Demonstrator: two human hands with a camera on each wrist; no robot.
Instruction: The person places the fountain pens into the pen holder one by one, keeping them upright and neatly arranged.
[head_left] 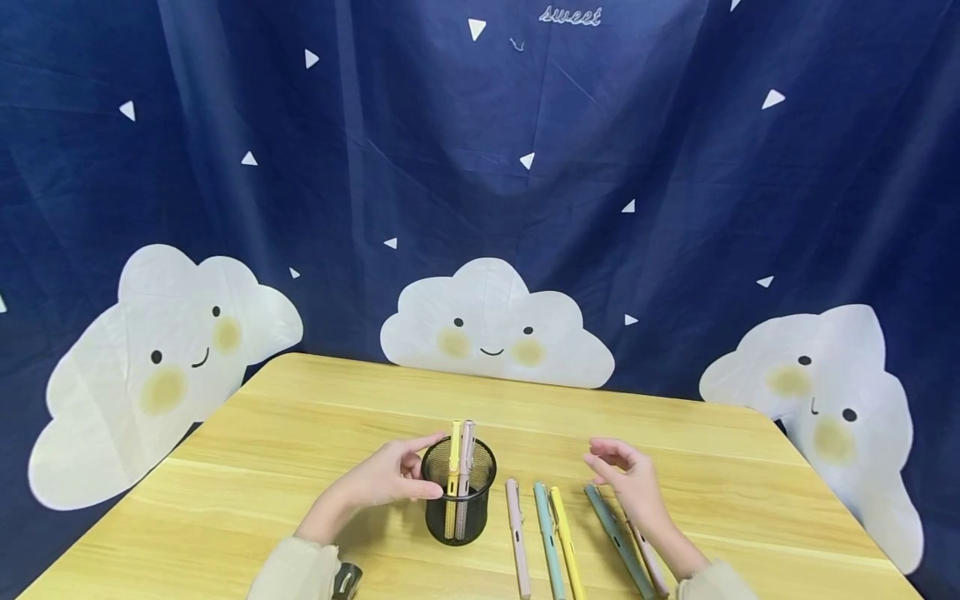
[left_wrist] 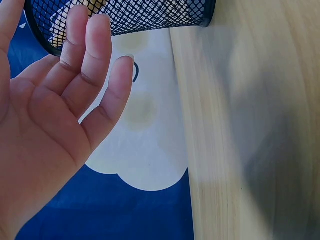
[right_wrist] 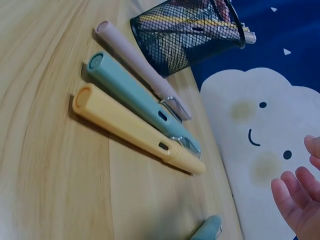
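Note:
A black mesh pen cup (head_left: 457,517) stands upright on the table, with a yellow pen (head_left: 454,450) and a pale pink pen (head_left: 467,454) inside. My left hand (head_left: 386,477) holds its left side at the rim, thumb in front and index finger behind. In the left wrist view the other fingers (left_wrist: 97,45) curve loosely beside the mesh. My right hand (head_left: 633,487) is raised over a dark teal pen (head_left: 618,537) and a mauve pen (head_left: 651,562), fingers loosely bent and holding nothing.
Between the cup and my right hand lie a pale pink pen (head_left: 517,537), a light teal pen (head_left: 548,537) and a yellow pen (head_left: 567,542), roughly side by side. Behind the wooden table (head_left: 337,400) hangs a blue curtain (head_left: 450,125) with white clouds.

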